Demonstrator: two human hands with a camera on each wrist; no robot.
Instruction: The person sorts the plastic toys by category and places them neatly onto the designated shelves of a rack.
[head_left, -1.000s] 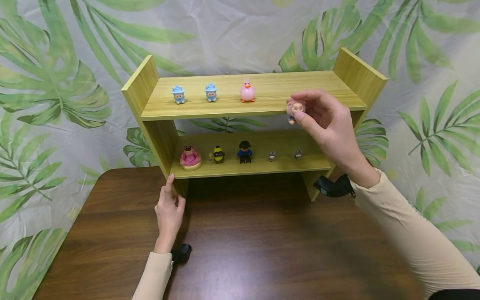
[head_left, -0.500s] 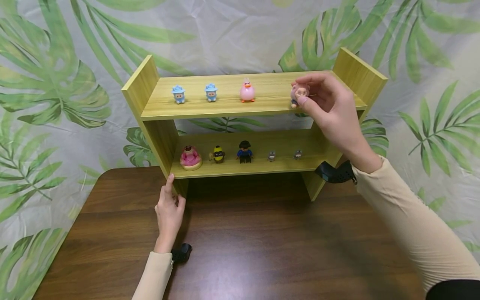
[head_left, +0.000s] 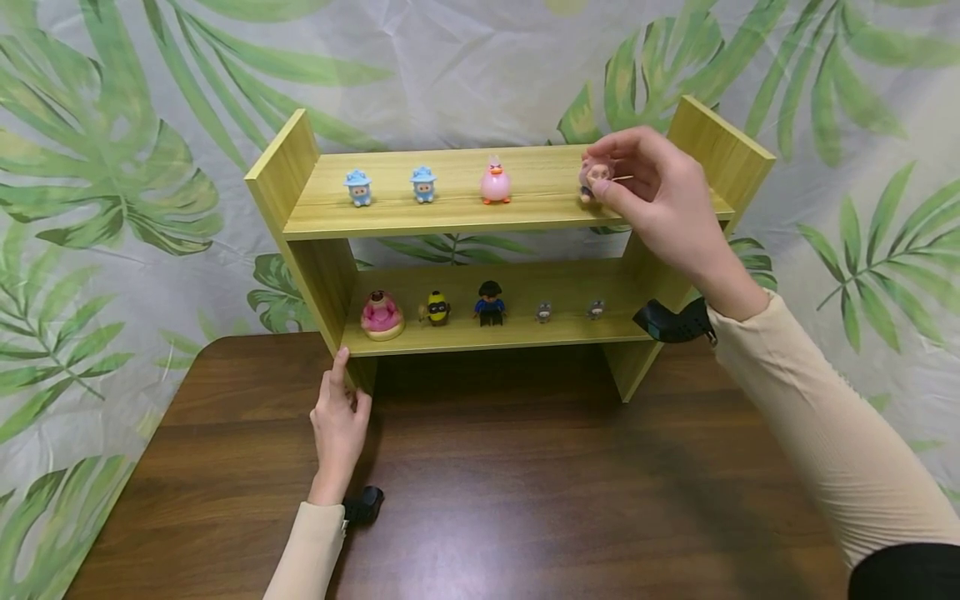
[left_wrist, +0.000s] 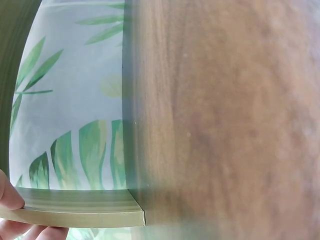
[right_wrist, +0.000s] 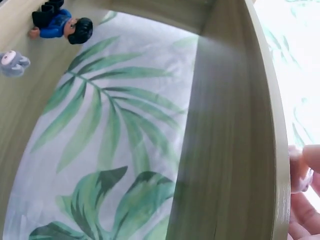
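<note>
My right hand (head_left: pixel 671 208) pinches a small pink figurine (head_left: pixel 592 172) between thumb and fingers, at the right part of the top board of a two-tier wooden shelf (head_left: pixel 551 190). In the right wrist view, that figurine (right_wrist: pixel 299 170) shows just past the board's edge, partly hidden by fingers. My left hand (head_left: pixel 340 429) is at the lower left upright, its index finger pointing up along the front edge. The left wrist view shows the thumb (left_wrist: pixel 9 195) on one face of the upright (left_wrist: pixel 100 218) and fingertips on the other, gripping it.
Two blue-hatted figurines (head_left: pixel 423 185) and a pink duck-like figurine (head_left: pixel 495 183) stand on the top board. Below are a pink seated bear (head_left: pixel 381 315), a yellow-and-black figure (head_left: pixel 437 309), a blue-shirted doll (head_left: pixel 490 304) and two tiny grey figurines (head_left: pixel 543 312). A brown table (head_left: pixel 480 500) supports the shelf.
My right hand has carried the pink figurine up and back, from in front of the top board's edge to over the board. My left hand has stayed in place.
</note>
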